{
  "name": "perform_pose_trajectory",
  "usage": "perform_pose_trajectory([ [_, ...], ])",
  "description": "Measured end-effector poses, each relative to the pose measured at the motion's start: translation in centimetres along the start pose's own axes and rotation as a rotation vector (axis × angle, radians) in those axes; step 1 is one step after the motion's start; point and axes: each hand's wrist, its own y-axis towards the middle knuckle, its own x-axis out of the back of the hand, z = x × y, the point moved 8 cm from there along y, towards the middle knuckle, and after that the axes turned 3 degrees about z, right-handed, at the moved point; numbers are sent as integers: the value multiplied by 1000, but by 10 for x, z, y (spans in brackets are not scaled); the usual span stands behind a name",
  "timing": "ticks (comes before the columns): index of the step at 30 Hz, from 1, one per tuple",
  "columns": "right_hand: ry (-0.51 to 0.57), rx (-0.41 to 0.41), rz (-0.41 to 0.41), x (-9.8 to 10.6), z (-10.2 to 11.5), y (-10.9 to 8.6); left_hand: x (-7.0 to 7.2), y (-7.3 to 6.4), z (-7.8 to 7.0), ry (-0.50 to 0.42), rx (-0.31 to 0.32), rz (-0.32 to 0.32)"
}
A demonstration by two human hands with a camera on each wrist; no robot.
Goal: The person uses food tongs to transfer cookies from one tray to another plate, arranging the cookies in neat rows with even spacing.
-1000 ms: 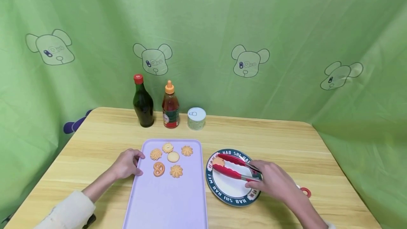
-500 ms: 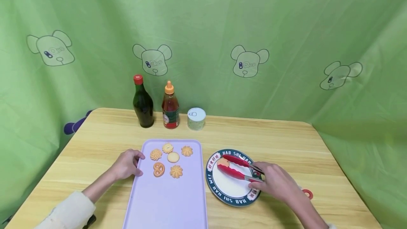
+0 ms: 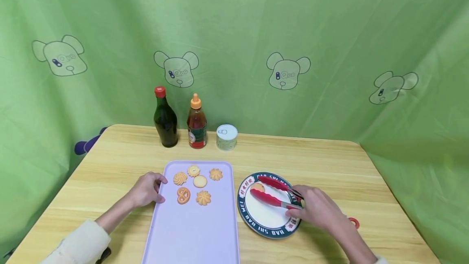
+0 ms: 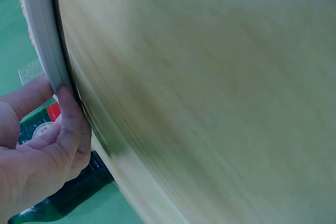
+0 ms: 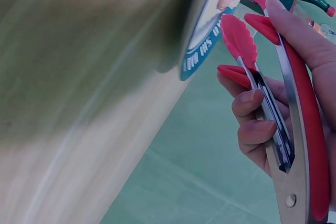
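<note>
My left hand (image 3: 146,190) pinches the left rim of the lilac tray (image 3: 192,231); the left wrist view shows thumb and fingers around that tray edge (image 4: 44,30). Several cookies (image 3: 200,181), among them a pretzel-shaped one (image 3: 183,195), lie on the tray's far half. My right hand (image 3: 316,207) grips red-tipped tongs (image 3: 265,197) over the round plate (image 3: 269,231). One cookie (image 3: 258,187) lies on the plate between the tongs' spread tips, partly hidden by the lower one. In the right wrist view, fingers curl around the tongs' handles (image 5: 304,129).
Behind the tray stand a dark green bottle (image 3: 166,121) with a red cap, a sauce bottle (image 3: 197,127) with an orange top, and a tin can (image 3: 226,137). A green curtain (image 3: 234,31) hangs beyond the wooden table (image 3: 311,154).
The tongs and the cookie moved slightly right over the plate. The tongs' tips have since spread, leaving the cookie lying on the plate. My left hand has stayed on the tray.
</note>
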Motion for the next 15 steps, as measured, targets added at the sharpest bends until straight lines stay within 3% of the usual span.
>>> perform_pose_trajectory([
  [15, 15, 25, 20, 5, 32, 13, 0, 1, 0, -1, -19, 4],
])
